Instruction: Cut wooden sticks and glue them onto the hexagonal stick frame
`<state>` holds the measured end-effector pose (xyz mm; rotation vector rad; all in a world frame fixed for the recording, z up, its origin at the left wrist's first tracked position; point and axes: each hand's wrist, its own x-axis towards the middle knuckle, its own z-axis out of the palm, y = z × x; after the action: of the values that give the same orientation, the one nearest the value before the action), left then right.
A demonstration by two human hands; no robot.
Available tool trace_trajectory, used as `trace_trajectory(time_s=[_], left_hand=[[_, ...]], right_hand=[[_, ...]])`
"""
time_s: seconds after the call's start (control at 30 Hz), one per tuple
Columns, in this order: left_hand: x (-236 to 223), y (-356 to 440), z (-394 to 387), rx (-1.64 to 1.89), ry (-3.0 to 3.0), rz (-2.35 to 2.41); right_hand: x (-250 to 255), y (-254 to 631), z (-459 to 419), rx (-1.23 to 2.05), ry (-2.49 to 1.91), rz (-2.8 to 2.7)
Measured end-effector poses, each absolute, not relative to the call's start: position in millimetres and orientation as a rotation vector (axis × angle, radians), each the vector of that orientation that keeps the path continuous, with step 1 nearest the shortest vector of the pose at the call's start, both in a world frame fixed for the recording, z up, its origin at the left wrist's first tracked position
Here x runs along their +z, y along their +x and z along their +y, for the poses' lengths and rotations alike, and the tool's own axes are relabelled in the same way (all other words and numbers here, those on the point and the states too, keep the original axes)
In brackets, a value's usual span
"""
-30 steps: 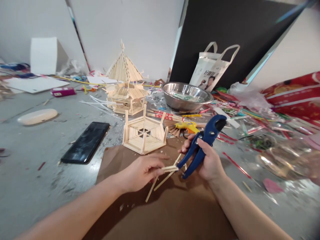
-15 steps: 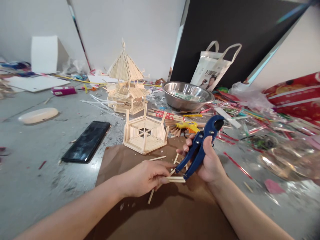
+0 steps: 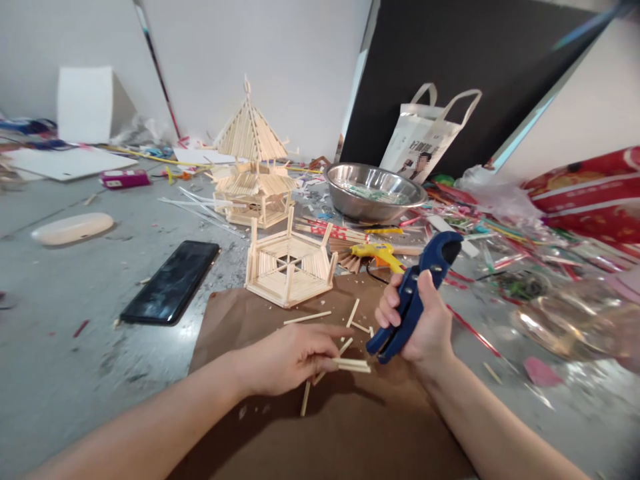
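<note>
My left hand [image 3: 295, 357] is closed, pinching a few short wooden sticks [image 3: 354, 365] that point right over the brown board [image 3: 400, 420]. My right hand [image 3: 420, 320] grips a blue pipe cutter [image 3: 407, 307] by its handles, which are squeezed together, with its head pointing up and away. A small gap separates the cutter from the pinched sticks. Loose stick pieces [image 3: 307, 317] lie on the board around my left hand. Just beyond stands a hexagonal stick base [image 3: 300, 283] with short upright posts, and behind it a tiered stick pavilion [image 3: 254, 140] with a pointed roof.
A black phone [image 3: 173, 283] and a white oval case [image 3: 73, 229] lie to the left. A yellow glue gun [image 3: 375, 252] rests behind my right hand. Farther back are a steel basin [image 3: 360, 210], a white bag [image 3: 413, 140] and scattered plastic strips on the right.
My right hand has drawn the cutter right, away from the sticks, and its handles have closed together. My left hand stays nearly in place, still pinching the sticks.
</note>
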<state>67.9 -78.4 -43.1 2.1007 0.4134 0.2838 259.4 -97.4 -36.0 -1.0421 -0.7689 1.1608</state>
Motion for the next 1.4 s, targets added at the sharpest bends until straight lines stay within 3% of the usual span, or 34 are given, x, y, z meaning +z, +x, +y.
trace_trajectory(time_s=[0.4,0.7,1.4], left_hand=[[-53.1,67.6,-76.1,0.197,1.702,0.551],[-59.0,52.6,-55.7,0.540,1.556,0.740],[-62.4,53.5,-60.0,0.773,1.837,0.746]], right_hand=[[-37.8,264.0,-91.8,0.743,-0.920,-0.947],[-40.4,275.6,-102.0,0.124,-1.543,-1.891],[-41.1,261.5,-108.3,0.161,-1.664,-2.223]])
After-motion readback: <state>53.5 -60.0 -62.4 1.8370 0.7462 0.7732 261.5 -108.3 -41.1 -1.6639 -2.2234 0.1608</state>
